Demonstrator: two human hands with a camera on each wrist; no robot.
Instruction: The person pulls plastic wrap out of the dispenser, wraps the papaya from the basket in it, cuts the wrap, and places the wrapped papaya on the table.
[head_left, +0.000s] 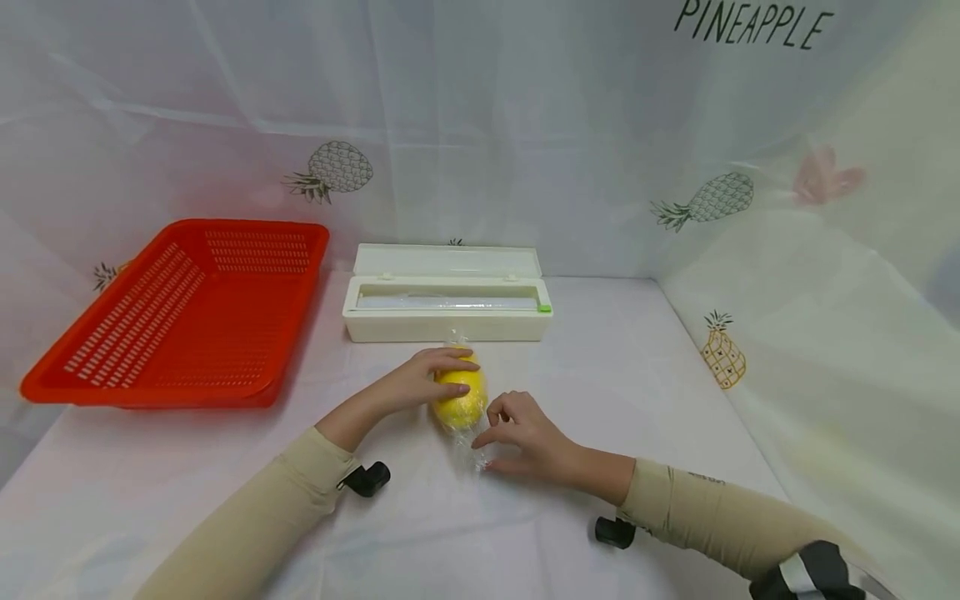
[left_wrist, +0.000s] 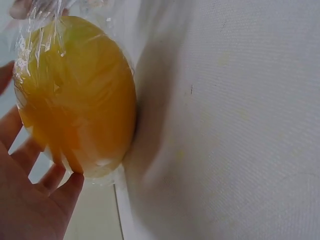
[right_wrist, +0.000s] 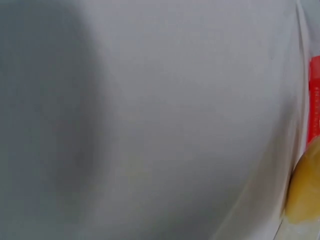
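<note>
Clear film [head_left: 462,448] lies by the right hand [head_left: 532,439], fingers bent; whether they pinch it I cannot tell. Beyond, the left hand [head_left: 414,383] curls round the yellow fruit [head_left: 456,412] on the table [head_left: 637,358], before an open white box [head_left: 447,326]

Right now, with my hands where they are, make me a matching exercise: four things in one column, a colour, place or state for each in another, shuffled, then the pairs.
Things:
1. slotted basket
2. film dispenser
3. wrapped fruit
4. film roll

Descriptions:
A. held by the left fingers
B. inside a white box
C. red
D. lid raised

Pairs: 1-C, 2-D, 3-A, 4-B
</note>
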